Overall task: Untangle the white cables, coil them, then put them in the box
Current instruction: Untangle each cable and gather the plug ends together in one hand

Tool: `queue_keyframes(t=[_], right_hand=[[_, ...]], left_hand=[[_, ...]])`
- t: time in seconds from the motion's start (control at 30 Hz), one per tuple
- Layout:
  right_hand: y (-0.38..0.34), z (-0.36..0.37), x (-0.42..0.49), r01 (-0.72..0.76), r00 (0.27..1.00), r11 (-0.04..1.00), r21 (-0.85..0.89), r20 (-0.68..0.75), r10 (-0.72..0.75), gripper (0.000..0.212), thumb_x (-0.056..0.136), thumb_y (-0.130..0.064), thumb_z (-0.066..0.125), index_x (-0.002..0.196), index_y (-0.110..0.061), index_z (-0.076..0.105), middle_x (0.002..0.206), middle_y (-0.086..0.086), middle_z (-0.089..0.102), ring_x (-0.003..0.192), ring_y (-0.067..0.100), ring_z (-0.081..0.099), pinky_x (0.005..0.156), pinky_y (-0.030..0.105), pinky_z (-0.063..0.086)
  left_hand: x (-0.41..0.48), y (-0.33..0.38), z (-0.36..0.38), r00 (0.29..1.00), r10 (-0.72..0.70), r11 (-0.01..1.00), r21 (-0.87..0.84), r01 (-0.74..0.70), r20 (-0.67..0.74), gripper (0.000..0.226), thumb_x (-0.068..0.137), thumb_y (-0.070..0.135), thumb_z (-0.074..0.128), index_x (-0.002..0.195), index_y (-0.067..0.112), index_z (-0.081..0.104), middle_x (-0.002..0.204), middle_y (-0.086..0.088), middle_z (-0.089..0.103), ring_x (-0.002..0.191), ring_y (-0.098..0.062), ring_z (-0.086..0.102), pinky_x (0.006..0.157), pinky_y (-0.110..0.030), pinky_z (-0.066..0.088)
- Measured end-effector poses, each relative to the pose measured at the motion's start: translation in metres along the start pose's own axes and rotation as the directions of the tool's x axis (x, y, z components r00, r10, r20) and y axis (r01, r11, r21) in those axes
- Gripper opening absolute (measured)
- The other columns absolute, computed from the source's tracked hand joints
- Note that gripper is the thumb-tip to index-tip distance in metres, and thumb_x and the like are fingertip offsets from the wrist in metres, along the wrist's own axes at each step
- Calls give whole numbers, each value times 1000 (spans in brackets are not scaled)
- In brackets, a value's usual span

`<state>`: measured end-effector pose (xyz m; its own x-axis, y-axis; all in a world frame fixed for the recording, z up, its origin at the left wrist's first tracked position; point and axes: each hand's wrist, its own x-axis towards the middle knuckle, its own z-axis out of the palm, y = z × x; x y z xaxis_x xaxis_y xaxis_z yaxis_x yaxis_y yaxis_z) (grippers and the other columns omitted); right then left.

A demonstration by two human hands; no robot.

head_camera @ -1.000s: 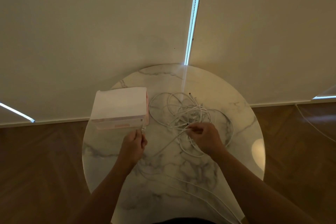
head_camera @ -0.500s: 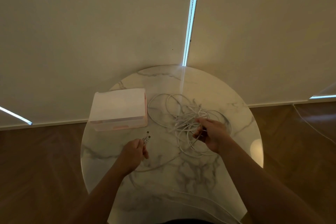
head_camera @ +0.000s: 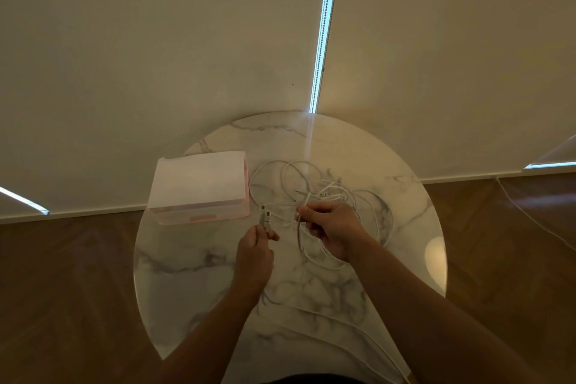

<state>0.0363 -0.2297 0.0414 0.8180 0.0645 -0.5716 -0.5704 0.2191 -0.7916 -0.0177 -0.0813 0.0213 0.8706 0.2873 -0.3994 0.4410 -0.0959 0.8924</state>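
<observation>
Cables, white (head_camera: 327,193): tangled heap on table (head_camera: 193,265), just right of box (head_camera: 199,184). Left hand (head_camera: 254,254): fingers (head_camera: 259,232) pinching plug ends (head_camera: 266,218). Right hand (head_camera: 335,232): gripping strands at heap. Change: hands now closer together. Untangling barely begun, nothing coiled.

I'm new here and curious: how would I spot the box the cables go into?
Find the round marble table. On its far left part sits the box, just left of the tangled white cables. It is the only blocky thing there: pale pink sides, flat white top.
</observation>
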Motion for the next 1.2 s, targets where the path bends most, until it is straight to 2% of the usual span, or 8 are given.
queue_keyframes(t=[0.1,0.2,0.4,0.6,0.73,0.9,1.1,1.2], right_hand=[[0,0,-2,-8,998,1000,-1,56,8,9,85,1,68,87,9,69,77,18,68,59,17,61,53,21,49],[1,6,-3,-28,997,999,24,77,26,10,84,2,68,89,11,68,79,19,69,60,18,64,55,21,51],[1,7,-2,-70,996,997,37,55,68,6,84,1,66,89,-2,65,73,14,67,57,16,50,52,26,37],[-2,12,-2,-177,984,962,208,72,165,14,94,-6,55,82,0,60,70,15,65,66,26,67,65,36,57],[-3,16,-2,-207,978,952,226,87,192,10,93,-13,57,87,-5,59,64,9,58,57,22,62,60,34,53],[-17,9,10,-184,979,891,414,0,203,23,98,-13,49,77,-4,55,63,9,54,55,21,54,49,29,52],[-44,11,24,-101,984,938,332,-105,143,21,99,-18,51,86,-4,58,58,5,51,44,17,50,47,29,51],[-54,10,25,-2,999,960,280,-44,14,20,100,-19,50,101,-2,61,55,5,49,41,16,47,44,28,46]], left_hand=[[2,-2,-2,1000,-10,1000,0,10,1,37,106,21,31,76,15,51,96,-5,73,38,-10,32,43,-24,26],[-1,0,2,995,-28,999,-36,32,93,33,107,20,29,81,9,48,84,-9,75,35,-9,28,39,-22,23],[-4,4,2,989,100,992,65,-107,113,37,107,18,31,76,7,50,54,-1,51,40,-4,38,44,-16,32],[-3,-1,-3,980,164,971,158,-181,115,40,106,19,31,74,7,51,52,-1,49,42,-5,39,46,-17,32],[-6,1,-2,976,103,995,-7,-104,194,37,107,18,28,79,3,47,52,-2,43,46,-17,46,45,-22,39],[-10,-5,-8,945,2,986,-156,52,327,32,107,23,25,82,9,39,51,4,31,42,-9,21,41,-21,17],[-11,5,-13,929,70,982,-190,0,364,31,108,20,25,81,9,38,53,3,29,43,-9,19,38,-18,18],[-11,12,-13,915,103,979,-200,-25,390,31,107,19,25,82,9,39,55,1,28,43,-9,19,38,-18,19]])
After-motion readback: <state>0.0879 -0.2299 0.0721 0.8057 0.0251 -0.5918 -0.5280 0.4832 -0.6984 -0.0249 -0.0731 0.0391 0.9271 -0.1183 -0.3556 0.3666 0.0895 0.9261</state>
